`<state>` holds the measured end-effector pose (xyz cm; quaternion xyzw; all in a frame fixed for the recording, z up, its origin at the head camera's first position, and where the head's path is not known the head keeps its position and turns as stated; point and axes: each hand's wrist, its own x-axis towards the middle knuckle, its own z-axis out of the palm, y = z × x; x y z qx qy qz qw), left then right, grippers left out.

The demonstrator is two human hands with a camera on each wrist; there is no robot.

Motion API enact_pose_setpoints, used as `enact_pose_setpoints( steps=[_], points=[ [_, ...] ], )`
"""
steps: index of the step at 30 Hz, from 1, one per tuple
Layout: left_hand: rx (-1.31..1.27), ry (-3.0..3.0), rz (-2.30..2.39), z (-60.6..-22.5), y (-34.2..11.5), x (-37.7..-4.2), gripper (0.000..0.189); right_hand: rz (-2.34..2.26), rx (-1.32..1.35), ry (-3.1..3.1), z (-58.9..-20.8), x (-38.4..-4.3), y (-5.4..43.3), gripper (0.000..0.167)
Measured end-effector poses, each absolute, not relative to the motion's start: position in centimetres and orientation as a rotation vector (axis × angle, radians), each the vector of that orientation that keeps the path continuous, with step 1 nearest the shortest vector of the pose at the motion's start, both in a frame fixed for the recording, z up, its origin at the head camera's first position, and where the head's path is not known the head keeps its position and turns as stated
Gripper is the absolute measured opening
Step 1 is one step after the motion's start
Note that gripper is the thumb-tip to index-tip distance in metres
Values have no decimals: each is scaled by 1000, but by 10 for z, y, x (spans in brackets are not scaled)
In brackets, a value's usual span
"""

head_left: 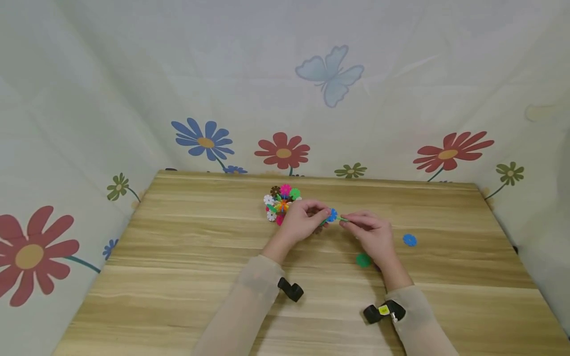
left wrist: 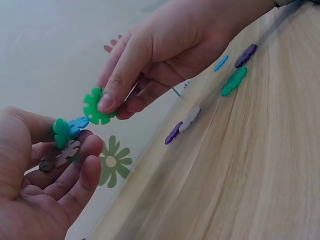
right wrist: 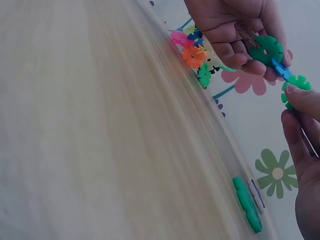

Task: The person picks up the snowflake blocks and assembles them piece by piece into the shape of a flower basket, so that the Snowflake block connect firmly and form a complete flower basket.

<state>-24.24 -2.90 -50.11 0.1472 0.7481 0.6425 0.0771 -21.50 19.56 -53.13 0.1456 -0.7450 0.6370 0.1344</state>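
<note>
My left hand [head_left: 299,220] holds a small joined piece of notched plastic discs: a brown disc [left wrist: 60,156], a darker green disc [right wrist: 266,49] and a blue disc [head_left: 332,214]. Between thumb and fingers, my right hand [head_left: 371,235] pinches a bright green disc [left wrist: 94,107] on edge. The blue disc points out from the left hand, and its rim meets the notched edge of the bright green one. Both hands are raised over the table, close together. Part of the brown disc is hidden by the left fingers.
A many-coloured cluster of joined discs [head_left: 285,192] stands just behind the left hand. Loose on the wooden table [head_left: 178,277] lie a blue disc [head_left: 409,240], a green disc [head_left: 362,260], a white disc [left wrist: 190,119] and purple ones [left wrist: 173,133]. A flower-printed cloth [head_left: 249,89] hangs behind.
</note>
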Motion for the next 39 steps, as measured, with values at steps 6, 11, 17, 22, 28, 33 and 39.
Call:
enact_pose_setpoints(
  steps=[6, 11, 17, 22, 28, 33, 39],
  points=[
    [433, 2259, 1915, -501, -26, -243, 17, 1865, 395, -2150, -531, -217, 197, 13],
    [475, 2266, 1920, -503, -23, -243, 16, 1855, 403, -2149, -528, -218, 197, 12],
    [457, 2252, 1995, -505, -15, -240, 14, 1806, 442, -2168, -529, -220, 201, 15],
    [437, 2246, 2036, -508, -8, -237, 14, 1755, 482, -2199, -529, -221, 205, 14],
    [380, 2248, 2036, -510, -6, -235, 14, 1657, 549, -2187, -531, -220, 205, 16],
    [360, 2208, 2071, -514, -5, -235, 15, 1598, 583, -2154, -532, -218, 204, 18],
    [358, 2146, 2088, -514, -8, -234, 15, 1562, 678, -2099, -535, -218, 205, 23]
  ],
)
